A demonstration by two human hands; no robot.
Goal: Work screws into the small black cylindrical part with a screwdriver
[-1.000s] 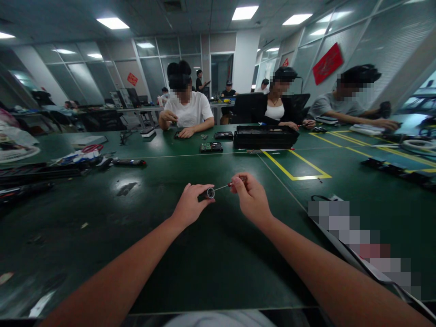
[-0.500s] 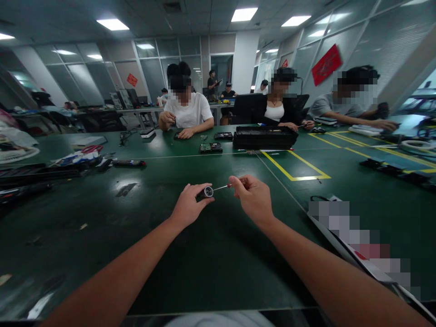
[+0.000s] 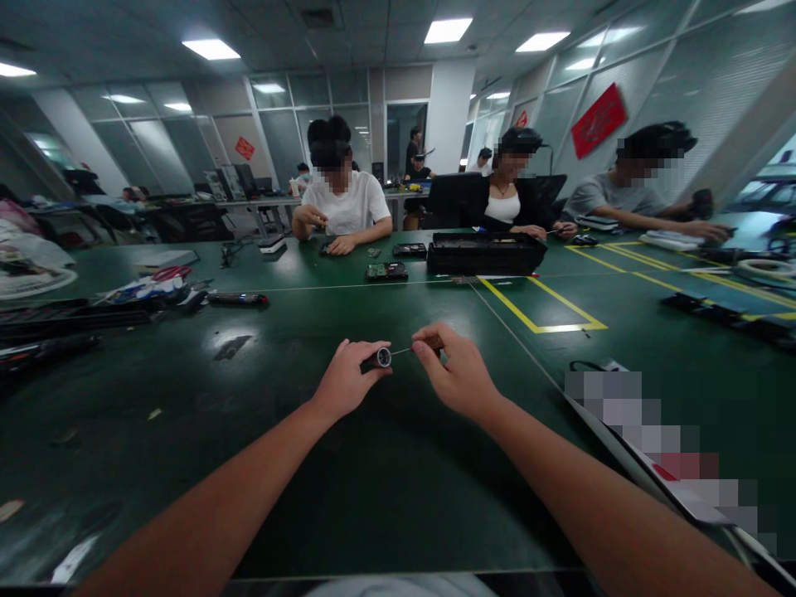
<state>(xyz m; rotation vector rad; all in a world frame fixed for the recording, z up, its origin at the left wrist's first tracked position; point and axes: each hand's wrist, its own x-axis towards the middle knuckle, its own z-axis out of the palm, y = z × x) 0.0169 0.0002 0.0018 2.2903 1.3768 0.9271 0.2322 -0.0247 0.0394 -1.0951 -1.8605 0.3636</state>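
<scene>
My left hand [image 3: 348, 375] grips a short dark cylinder [image 3: 383, 357] between thumb and fingers, its round, light-rimmed end turned to the right. My right hand [image 3: 451, 365] is closed on the handle of a thin screwdriver [image 3: 402, 351], and the metal shaft points left to the cylinder's end. Whether the tip sits inside the cylinder is too small to tell. Both hands are held above the green table [image 3: 398, 497], near its middle.
Beyond the hands lie a circuit-board drive [image 3: 386, 271] and a long black case [image 3: 485, 253]. Tools and cables [image 3: 167, 286] are at the left, a blurred white item [image 3: 668, 452] at the right. Three people sit across the table.
My right hand has moved slightly left, closer to the cylinder, and its fingers have shifted on the handle. The cylinder's end has turned a little. The view has shifted slightly.
</scene>
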